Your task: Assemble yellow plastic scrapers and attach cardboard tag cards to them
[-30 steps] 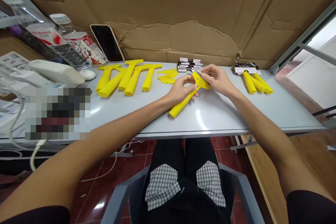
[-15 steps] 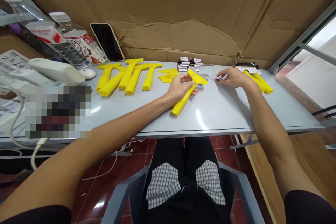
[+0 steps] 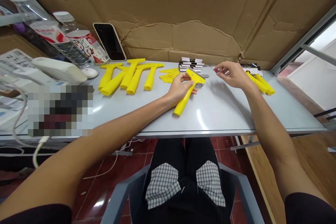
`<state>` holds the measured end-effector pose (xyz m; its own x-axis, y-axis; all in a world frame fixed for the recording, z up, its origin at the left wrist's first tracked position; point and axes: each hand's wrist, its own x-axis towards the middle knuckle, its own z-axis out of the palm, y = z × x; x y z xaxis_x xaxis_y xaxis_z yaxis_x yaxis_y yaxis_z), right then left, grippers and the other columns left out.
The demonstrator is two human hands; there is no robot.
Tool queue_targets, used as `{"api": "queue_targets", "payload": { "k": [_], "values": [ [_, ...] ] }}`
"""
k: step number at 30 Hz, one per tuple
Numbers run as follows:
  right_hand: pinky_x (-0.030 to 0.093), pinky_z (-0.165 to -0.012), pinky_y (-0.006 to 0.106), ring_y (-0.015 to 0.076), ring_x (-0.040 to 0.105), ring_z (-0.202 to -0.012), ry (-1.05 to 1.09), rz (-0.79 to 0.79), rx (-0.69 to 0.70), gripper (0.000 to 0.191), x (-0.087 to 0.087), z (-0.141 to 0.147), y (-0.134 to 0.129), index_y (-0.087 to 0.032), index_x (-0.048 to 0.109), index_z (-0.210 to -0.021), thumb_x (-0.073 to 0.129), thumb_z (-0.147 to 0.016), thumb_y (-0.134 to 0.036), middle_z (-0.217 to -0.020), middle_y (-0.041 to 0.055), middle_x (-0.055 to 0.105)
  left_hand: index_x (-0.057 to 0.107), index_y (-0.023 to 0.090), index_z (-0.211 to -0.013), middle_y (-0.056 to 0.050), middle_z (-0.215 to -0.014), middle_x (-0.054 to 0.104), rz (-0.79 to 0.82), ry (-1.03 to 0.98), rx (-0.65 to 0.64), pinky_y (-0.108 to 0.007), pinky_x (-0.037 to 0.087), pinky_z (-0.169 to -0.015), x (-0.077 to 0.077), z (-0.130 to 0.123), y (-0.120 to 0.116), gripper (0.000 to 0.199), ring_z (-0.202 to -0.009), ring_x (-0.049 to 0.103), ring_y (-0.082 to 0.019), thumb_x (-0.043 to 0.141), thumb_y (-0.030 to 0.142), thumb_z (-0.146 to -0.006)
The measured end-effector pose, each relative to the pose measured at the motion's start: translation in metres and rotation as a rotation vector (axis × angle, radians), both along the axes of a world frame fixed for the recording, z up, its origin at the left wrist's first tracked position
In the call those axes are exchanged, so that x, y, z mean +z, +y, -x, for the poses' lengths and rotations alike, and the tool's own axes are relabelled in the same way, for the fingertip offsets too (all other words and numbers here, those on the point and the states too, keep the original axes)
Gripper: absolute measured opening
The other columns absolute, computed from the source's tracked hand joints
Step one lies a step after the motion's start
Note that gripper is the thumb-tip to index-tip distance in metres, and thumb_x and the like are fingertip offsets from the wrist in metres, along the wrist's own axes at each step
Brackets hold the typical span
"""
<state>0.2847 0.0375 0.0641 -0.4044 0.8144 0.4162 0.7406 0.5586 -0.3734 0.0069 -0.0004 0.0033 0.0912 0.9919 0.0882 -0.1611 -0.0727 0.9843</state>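
Note:
My left hand (image 3: 180, 87) is closed around the neck of a yellow T-shaped scraper (image 3: 183, 101). Its wide head tilts up and right, showing screws and a metal edge. My right hand (image 3: 231, 73) pinches a thin screwdriver (image 3: 216, 70) by its red handle, the slim shaft pointing left and away from the scraper head. Behind and beside the head lies a little heap of small screws (image 3: 200, 85), partly hidden. Flat yellow pieces (image 3: 168, 74) fan out just behind my left hand. Stacked white-and-dark packets (image 3: 191, 64) sit at the back.
Several yellow scraper handles (image 3: 131, 77) lie to the left. Two more yellow handles (image 3: 265, 84) are at the right, near a black-and-white packet (image 3: 250, 67). A phone (image 3: 109, 42), a mouse (image 3: 90, 73) and bottles (image 3: 84, 43) stand along the left back. Cardboard (image 3: 168, 10) walls the rear.
My right hand has lifted the screwdriver up and back, away from the scraper head. The scraper has barely moved in my left hand.

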Motion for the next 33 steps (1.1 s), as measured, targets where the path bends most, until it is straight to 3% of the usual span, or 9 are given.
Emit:
{"api": "queue_targets", "payload": {
  "k": [7,16,30,33],
  "values": [
    [0.055,-0.08,0.041,0.0258,0.07,-0.087,-0.013,0.072,0.205,0.027,-0.003,0.029,-0.015,-0.025,0.088,-0.115,0.069,-0.1,-0.037,-0.106,0.0102,0.081,0.057,0.019,-0.107,-0.013,-0.134,0.071,0.008,0.041,0.005,-0.031,0.069,-0.061,0.001,-0.001,-0.003,0.015,-0.067,0.075,-0.011,0.067,0.011,-0.1],
    [0.05,-0.078,0.039,0.0246,0.066,-0.084,-0.044,0.067,0.11,0.034,0.003,0.034,-0.023,-0.025,0.088,-0.119,0.064,-0.099,-0.039,-0.107,0.0089,0.081,0.056,0.021,-0.108,-0.009,-0.126,0.072,0.024,0.037,-0.004,-0.03,0.068,-0.061,0.006,0.0,-0.005,0.019,-0.065,0.074,-0.01,0.068,0.01,-0.099],
    [0.052,-0.076,0.039,0.0238,0.066,-0.08,-0.011,0.068,0.134,0.03,0.003,0.036,-0.023,-0.022,0.087,-0.111,0.064,-0.097,-0.037,-0.1,0.0091,0.081,0.057,0.02,-0.105,-0.011,-0.126,0.073,-0.019,0.061,-0.01,-0.031,0.066,-0.058,0.002,0.0,-0.003,0.016,-0.064,0.074,-0.011,0.068,0.011,-0.098],
    [0.053,-0.073,0.038,0.0213,0.064,-0.073,-0.004,0.085,0.11,0.033,0.005,0.035,-0.026,-0.022,0.085,-0.118,0.066,-0.096,-0.038,-0.1,0.0081,0.08,0.056,0.02,-0.105,-0.01,-0.128,0.073,-0.036,0.109,-0.017,-0.028,0.063,-0.053,0.003,0.0,-0.005,0.019,-0.061,0.073,-0.01,0.069,0.011,-0.096]
  ]
}}
